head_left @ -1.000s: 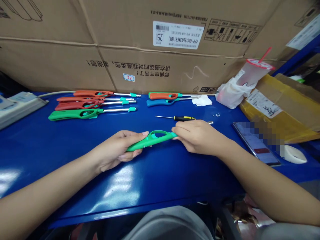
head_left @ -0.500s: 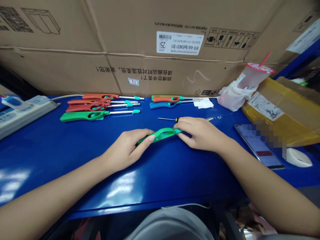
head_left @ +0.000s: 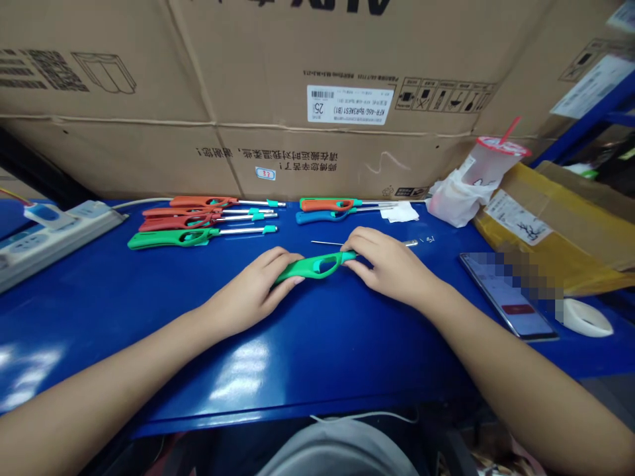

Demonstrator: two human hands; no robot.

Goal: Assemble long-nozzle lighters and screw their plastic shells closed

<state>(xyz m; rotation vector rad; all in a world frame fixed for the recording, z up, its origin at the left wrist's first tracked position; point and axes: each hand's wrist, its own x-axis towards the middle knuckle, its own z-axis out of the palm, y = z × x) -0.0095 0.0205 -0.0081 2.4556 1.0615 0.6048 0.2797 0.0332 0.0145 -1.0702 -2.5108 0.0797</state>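
A green long-nosed lighter lies across the middle of the blue table, held at both ends. My left hand is closed round its handle end. My right hand is closed over the front end, and the metal nozzle tip sticks out past its fingers. Just behind my right hand, the thin shaft of a screwdriver shows; its handle is hidden by the hand.
A row of red and green lighters lies at the back left, and an orange and a blue one at the back middle. Cardboard boxes wall the rear. A power strip sits left; a phone, tape roll and plastic cup right.
Both hands have carried the green lighter a little farther from me, toward the screwdriver, and lowered it flatter to the table. The view has tilted slightly upward.
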